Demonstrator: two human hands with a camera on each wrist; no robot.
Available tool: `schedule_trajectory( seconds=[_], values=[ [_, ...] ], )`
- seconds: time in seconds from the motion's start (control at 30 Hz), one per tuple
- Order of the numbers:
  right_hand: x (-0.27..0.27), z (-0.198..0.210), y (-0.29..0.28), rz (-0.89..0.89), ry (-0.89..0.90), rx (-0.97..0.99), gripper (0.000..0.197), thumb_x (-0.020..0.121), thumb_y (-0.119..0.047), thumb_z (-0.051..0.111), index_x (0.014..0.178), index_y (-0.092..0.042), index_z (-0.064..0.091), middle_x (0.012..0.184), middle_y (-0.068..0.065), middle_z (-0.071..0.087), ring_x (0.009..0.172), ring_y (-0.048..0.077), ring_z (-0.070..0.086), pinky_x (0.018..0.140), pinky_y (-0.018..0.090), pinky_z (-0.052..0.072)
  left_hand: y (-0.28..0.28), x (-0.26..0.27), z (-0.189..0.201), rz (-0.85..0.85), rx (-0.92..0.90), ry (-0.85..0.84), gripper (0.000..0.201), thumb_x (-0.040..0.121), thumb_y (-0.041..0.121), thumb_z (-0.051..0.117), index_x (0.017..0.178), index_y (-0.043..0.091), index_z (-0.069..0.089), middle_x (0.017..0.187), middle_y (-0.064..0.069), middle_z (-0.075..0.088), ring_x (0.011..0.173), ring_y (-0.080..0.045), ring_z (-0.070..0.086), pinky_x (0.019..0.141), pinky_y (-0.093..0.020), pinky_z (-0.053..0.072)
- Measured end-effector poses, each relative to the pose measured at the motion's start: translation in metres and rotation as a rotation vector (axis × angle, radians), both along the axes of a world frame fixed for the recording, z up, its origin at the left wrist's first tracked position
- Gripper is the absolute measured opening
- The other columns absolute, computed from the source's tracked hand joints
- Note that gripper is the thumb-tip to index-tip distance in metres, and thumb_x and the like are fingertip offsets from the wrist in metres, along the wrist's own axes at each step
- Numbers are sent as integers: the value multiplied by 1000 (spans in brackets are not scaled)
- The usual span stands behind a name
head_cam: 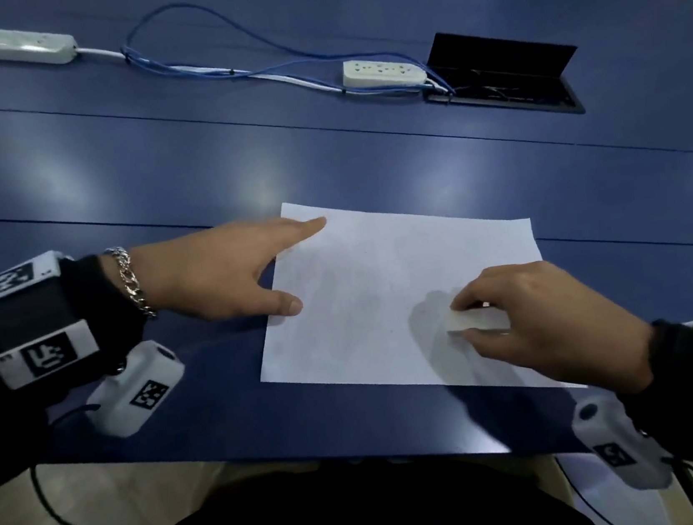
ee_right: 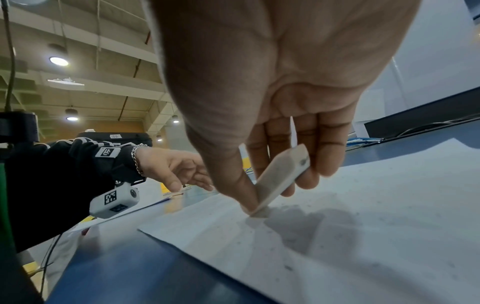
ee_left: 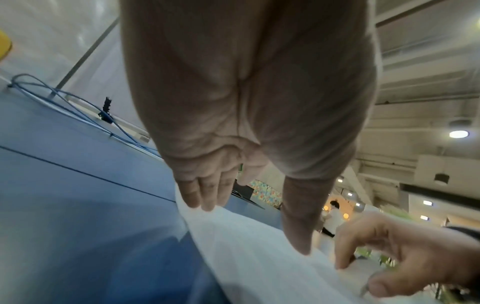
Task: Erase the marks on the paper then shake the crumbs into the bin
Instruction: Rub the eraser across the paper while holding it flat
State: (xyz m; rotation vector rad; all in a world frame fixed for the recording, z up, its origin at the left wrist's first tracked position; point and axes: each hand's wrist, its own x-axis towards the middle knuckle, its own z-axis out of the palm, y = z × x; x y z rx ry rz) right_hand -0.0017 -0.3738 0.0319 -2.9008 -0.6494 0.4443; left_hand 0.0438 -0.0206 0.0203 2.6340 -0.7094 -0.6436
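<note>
A white sheet of paper (head_cam: 365,286) lies on the blue table (head_cam: 149,164) near its front edge, with faint grey smudges and small crumbs (ee_right: 288,267) on it. My left hand (head_cam: 224,273) lies flat with straight fingers, pressing the paper's left edge (ee_left: 233,226). My right hand (head_cam: 530,318) pinches a white eraser (head_cam: 476,319) between thumb and fingers. One corner of the eraser (ee_right: 280,181) touches the paper near its right front part. No bin is in view.
Two white power strips (head_cam: 382,71) (head_cam: 21,45) and blue cables (head_cam: 224,65) lie at the back of the table. An open black cable box (head_cam: 504,72) is set into the tabletop at the back right. The table's front edge (head_cam: 315,449) runs just below the paper.
</note>
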Motion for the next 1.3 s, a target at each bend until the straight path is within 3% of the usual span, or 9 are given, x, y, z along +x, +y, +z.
schedule_trajectory(
  seconds=[0.13,0.3,0.53,0.63,0.7,0.87,1.0,1.17,1.3],
  values=[
    [5,11,13,49,4,-35,30,86,-50,65,112,-35,70,100,-19,67,94,6,61,84,30,53,-4,-13,-10,-46,82,-43,104,91,66,63,168,30,4,175,10,2,158,-2,2,118,-10,4],
    [15,8,59,219,13,57,31,85,-45,68,113,-31,71,101,-12,68,92,11,62,86,31,51,-25,-14,-18,-132,194,23,116,87,75,62,167,31,-10,172,4,-25,159,-15,-19,125,-31,-10],
    [38,-10,97,243,-86,17,41,85,-55,52,100,-21,69,93,0,67,90,25,62,81,41,52,-32,-14,-27,-139,335,18,143,70,90,64,164,26,-22,170,6,-31,159,-20,-23,129,-54,-6],
    [19,-10,96,383,-21,29,30,89,-49,58,98,-23,69,91,-3,66,89,22,61,80,38,50,-33,-12,-27,-133,359,19,147,66,92,65,163,26,-24,169,6,-33,159,-20,-23,128,-60,-5],
    [16,-10,95,476,36,19,25,89,-46,61,100,-25,70,91,-4,66,89,19,60,82,36,49,-34,-11,-28,-134,374,12,149,64,93,65,163,26,-24,169,5,-33,159,-21,-22,127,-61,-5],
    [52,-9,97,323,-76,15,34,84,-52,60,100,-24,70,91,-3,66,90,24,62,82,41,51,-35,-10,-28,-128,393,31,151,62,95,64,162,26,-26,169,6,-35,158,-19,-24,125,-65,-7],
    [15,-9,95,514,18,16,22,87,-44,63,98,-25,70,89,-5,65,86,21,61,79,36,50,-35,-11,-25,-130,395,43,150,64,93,65,162,26,-26,168,6,-36,158,-20,-25,124,-66,-9],
    [46,-8,97,329,-59,17,33,85,-54,64,101,-25,72,92,-4,68,88,22,62,83,40,52,-36,-11,-23,-125,400,47,150,63,93,66,162,26,-25,168,6,-35,158,-20,-23,124,-67,-7],
    [9,-7,96,514,-8,-1,20,86,-43,64,97,-26,69,92,-5,65,89,21,61,81,37,50,-37,-11,-21,-131,420,48,151,64,92,66,162,24,-27,168,4,-36,158,-22,-24,124,-68,-7]
  ],
)
